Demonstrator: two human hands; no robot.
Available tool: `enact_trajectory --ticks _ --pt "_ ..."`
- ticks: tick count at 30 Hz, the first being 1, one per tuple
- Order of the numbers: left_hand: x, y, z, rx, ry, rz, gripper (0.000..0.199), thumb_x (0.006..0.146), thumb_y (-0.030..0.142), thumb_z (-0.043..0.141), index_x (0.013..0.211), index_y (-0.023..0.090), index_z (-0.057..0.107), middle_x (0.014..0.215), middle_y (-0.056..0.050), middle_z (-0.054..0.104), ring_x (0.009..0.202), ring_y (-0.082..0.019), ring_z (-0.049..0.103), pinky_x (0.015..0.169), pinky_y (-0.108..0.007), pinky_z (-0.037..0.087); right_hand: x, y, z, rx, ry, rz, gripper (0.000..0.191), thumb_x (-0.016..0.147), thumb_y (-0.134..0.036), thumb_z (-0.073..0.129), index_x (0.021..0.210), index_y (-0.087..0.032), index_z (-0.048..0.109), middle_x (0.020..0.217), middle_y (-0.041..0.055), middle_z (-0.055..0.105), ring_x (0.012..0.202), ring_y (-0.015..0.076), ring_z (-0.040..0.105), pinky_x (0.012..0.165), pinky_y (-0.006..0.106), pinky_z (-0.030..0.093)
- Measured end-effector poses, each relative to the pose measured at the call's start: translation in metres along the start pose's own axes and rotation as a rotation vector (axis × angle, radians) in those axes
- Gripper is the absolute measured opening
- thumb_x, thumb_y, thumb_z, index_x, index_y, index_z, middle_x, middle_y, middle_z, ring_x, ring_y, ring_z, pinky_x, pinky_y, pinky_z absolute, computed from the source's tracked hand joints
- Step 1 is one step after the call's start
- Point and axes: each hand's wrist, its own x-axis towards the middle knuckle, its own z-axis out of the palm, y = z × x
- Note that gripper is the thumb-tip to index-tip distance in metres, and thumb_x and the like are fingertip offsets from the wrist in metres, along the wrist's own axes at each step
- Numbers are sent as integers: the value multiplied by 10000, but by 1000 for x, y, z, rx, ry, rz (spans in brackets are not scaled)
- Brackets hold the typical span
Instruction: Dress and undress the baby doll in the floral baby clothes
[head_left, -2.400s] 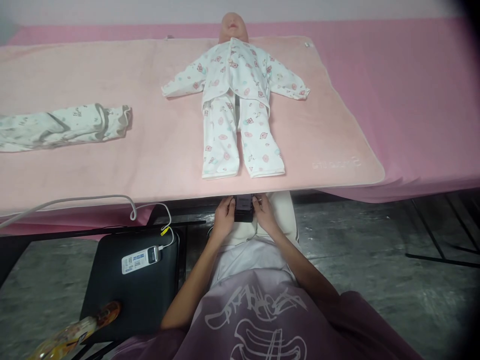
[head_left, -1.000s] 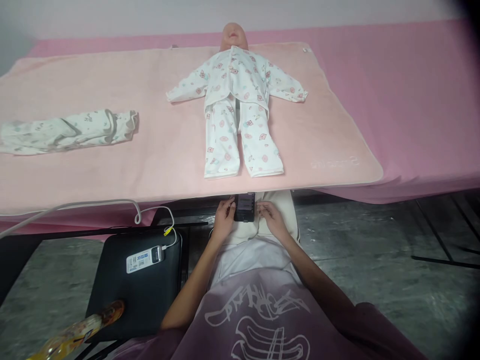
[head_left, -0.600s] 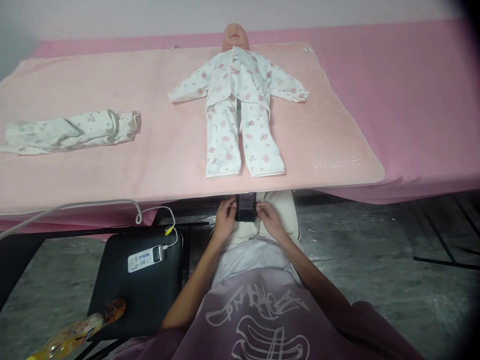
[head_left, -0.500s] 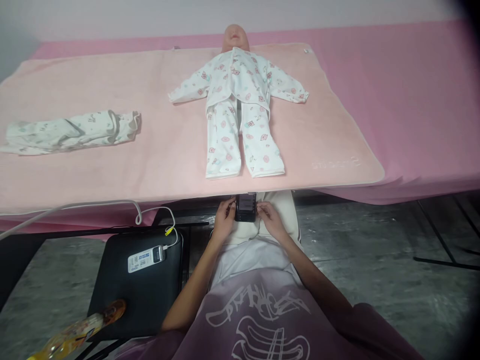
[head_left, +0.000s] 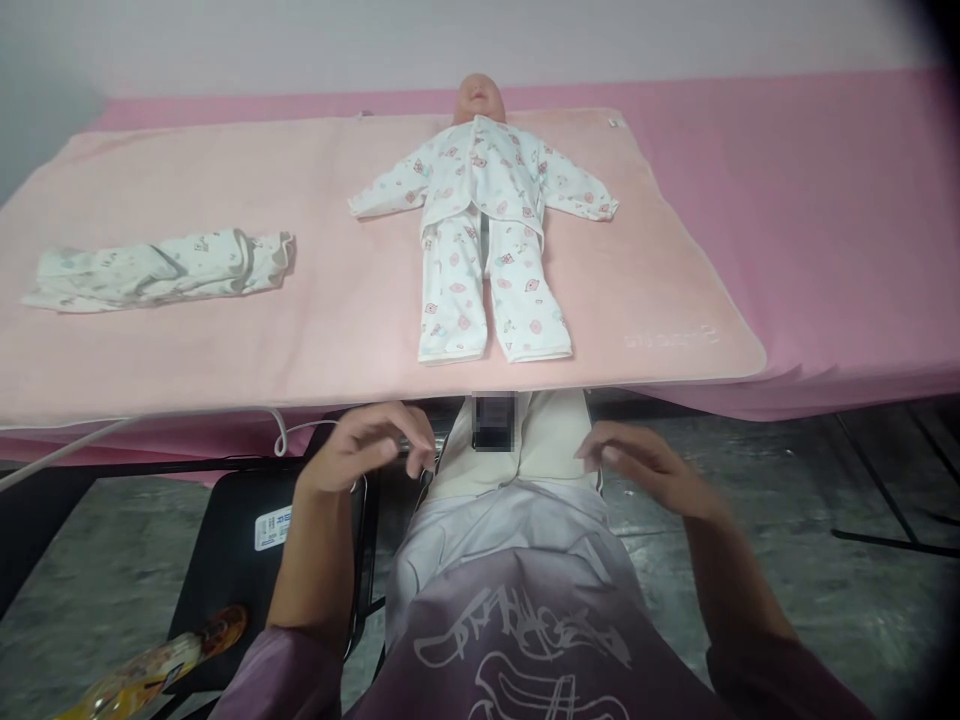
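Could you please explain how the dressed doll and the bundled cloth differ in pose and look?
Pose: the dressed doll lies spread out, sleeves to both sides and legs apart; the bundled cloth is gathered into a long, narrow bundle.
Pattern: the doll's clothes carry mainly reddish-pink prints; the cloth's are greyish.
Shared: both have whitish patterned fabric and lie on the pink mat, touched by neither the left hand nor the right hand.

We see the left hand [head_left: 373, 445] and right hand [head_left: 641, 462] blurred, the dark gadget [head_left: 495, 424] only as coarse squares. The left forearm [head_left: 319, 545] hides part of the power bank [head_left: 272, 528]; the bottle [head_left: 146, 677] by the chair's [head_left: 214, 560] near corner is cut off. We cannot read the lettering [head_left: 673, 338] near the blanket's [head_left: 330, 320] right corner.
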Motion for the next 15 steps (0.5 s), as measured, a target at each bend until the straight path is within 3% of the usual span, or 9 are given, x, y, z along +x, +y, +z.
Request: enact_trajectory --ticks 3,6,8,10,12,15 --pt "52 27 -25 118 183 339 322 1055 566 727 1023 256 809 712 -34 668 659 -192 683 643 -345 553 17 -41 -44 -90 98 -119 264 1119 -480 651 1152 -285 825 929 75 750 877 251 722 806 407 611" --pt "125 47 -72 359 440 425 320 1090 544 695 1146 245 793 991 -46 746 880 -177 704 809 -347 548 67 -67 -91 -241 369 -252 248 1093 -528 696 1098 -312 816 901 46 727 863 236 703 856 412 610" --pt "174 53 -117 552 616 336 304 1118 461 680 1264 201 739 1219 -39 751 1075 -165 684 972 -352 527 117 -73 -126 -306 495 -292 253 1101 -543 676 1147 -322 790 972 42 737 893 223 702 884 404 611" --pt "216 51 -164 692 852 152 222 1123 348 666 1174 133 681 1256 -28 709 1215 -164 615 1137 -390 453 172 -69 -162 -376 589 -279 270 1122 -512 625 1213 -288 746 1096 54 762 953 209 712 904 390 610" --pt "244 42 -203 804 1034 -65 175 1132 288 635 1096 117 629 1267 -54 680 1326 -210 550 1261 -486 346 225 -55 -195 -514 734 -143 271 1121 -423 597 1264 -221 708 1237 97 757 1066 223 719 997 425 585" --pt "259 23 -233 973 1036 -308 201 1127 308 636 1076 122 582 1386 -151 644 1437 -313 466 1302 -601 273 291 -25 -230 -728 826 84 295 1072 -401 624 1236 -169 704 1310 172 731 1187 317 689 1110 544 532"
